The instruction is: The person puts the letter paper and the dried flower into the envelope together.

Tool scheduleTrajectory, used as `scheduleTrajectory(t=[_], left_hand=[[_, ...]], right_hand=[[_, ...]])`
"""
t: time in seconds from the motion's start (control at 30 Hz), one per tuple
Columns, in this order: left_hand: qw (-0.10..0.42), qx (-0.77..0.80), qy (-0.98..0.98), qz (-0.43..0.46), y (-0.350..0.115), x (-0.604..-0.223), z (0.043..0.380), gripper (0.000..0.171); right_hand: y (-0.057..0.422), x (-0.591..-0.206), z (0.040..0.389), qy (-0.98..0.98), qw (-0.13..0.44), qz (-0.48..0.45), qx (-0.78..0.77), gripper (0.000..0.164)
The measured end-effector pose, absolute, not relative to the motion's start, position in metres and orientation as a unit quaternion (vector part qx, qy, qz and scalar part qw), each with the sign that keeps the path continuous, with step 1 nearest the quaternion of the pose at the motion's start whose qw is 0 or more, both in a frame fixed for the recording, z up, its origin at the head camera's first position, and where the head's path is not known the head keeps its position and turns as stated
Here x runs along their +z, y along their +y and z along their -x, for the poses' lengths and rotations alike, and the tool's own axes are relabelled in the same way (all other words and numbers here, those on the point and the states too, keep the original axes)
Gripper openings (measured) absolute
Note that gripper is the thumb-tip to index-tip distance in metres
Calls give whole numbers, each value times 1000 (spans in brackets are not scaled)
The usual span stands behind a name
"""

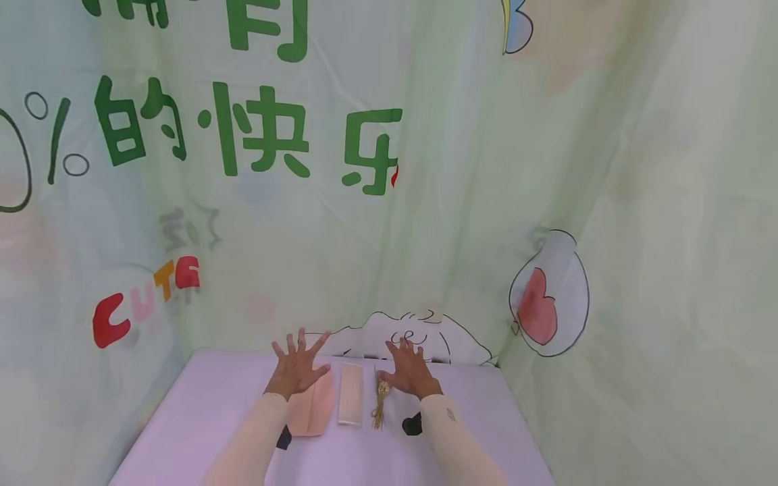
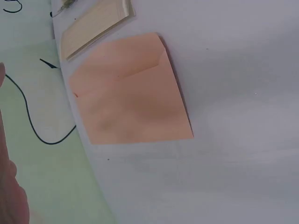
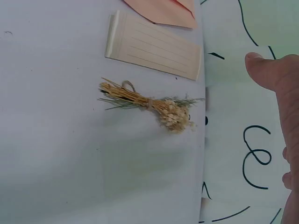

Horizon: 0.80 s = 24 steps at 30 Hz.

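Note:
Both hands hover over the far part of the table with fingers spread and nothing held. My left hand (image 1: 296, 368) is above a pink envelope (image 2: 128, 93), whose flap is unfolded. My right hand (image 1: 411, 370) is near a small bunch of dried flowers (image 3: 149, 103), tied at the middle with stems to one side. Between envelope and flowers lies a pale lined paper pad (image 3: 156, 45), which looks to be in a clear wrapper. In the head view the left hand covers part of the envelope, and the right thumb overlaps the flower heads.
A pale lilac table (image 1: 358, 462) carries these things. Around it hang printed curtains (image 1: 340, 270) with green characters, a heart in a bottle (image 1: 549, 297) and coloured letters. Dark pieces (image 1: 412, 424) show by both wrists.

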State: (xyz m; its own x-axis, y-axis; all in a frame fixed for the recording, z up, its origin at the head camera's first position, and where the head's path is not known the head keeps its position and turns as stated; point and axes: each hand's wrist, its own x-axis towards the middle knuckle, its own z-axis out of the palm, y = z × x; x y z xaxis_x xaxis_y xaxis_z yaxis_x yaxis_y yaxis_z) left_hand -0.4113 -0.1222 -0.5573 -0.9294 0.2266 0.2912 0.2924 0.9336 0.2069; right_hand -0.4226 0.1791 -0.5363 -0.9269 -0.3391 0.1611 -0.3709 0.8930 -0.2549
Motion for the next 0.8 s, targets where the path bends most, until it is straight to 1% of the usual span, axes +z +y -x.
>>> scheduleTrajectory(t=[0.27,0.47,0.57,0.67,0.73,0.8], left_hand=[[148,-119,-973,134,-132,-574,415,75],[165,-130,-967,147,-133,-587,418,70],[153,-116,-971,144,-136,-593,416,67],[126,-113,-976,140,-138,-606,416,66],[113,-117,-977,137,-138,-616,414,65],[111,-132,-976,134,-139,-625,413,63]], right_hand=[[167,-550,431,-969,51,-191,148,76],[163,-562,438,-970,24,-187,151,77],[159,-571,440,-970,5,-183,161,78],[156,-582,439,-970,-10,-173,171,79],[155,-589,438,-970,-17,-167,176,77],[152,-596,438,-970,-22,-157,185,74]])
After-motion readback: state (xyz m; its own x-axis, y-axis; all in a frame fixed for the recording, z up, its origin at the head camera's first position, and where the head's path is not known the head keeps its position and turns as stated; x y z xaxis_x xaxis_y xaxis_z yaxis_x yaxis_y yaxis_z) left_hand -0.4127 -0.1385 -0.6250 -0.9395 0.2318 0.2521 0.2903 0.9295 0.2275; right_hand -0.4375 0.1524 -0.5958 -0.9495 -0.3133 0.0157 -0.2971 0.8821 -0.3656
